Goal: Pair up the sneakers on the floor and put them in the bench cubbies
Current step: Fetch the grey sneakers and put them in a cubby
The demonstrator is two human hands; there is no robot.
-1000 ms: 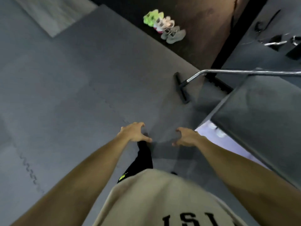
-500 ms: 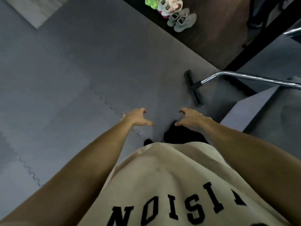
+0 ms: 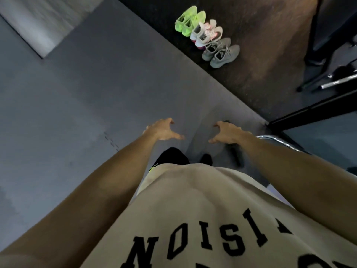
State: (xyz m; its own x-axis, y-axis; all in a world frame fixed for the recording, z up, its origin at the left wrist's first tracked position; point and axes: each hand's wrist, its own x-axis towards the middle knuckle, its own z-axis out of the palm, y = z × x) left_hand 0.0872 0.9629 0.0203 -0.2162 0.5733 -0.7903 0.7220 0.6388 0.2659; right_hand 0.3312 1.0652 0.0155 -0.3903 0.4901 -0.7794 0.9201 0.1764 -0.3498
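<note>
Three pairs of sneakers stand in a row on the dark floor ahead: a neon green pair [image 3: 189,21], a white and pink pair [image 3: 207,33] and a grey pair [image 3: 221,53]. Each pair sits side by side, toes pointing away to the upper right. My left hand [image 3: 162,130] and my right hand [image 3: 226,132] hang in front of me above the grey mat, fingers loosely spread, holding nothing. Both are well short of the shoes. No bench cubbies show in this view.
Grey foam mat [image 3: 77,93] covers the floor under me and meets dark flooring [image 3: 260,64] along a diagonal edge. A chrome tube frame [image 3: 280,142] with a black foot [image 3: 236,157] sits at my right. Black stand legs [image 3: 313,45] and a metal bar [image 3: 338,81] lie far right.
The view has shifted as I step forward: the sneakers now appear larger and lower in the view. The chrome frame has slid toward my right side. Both hands stay empty.
</note>
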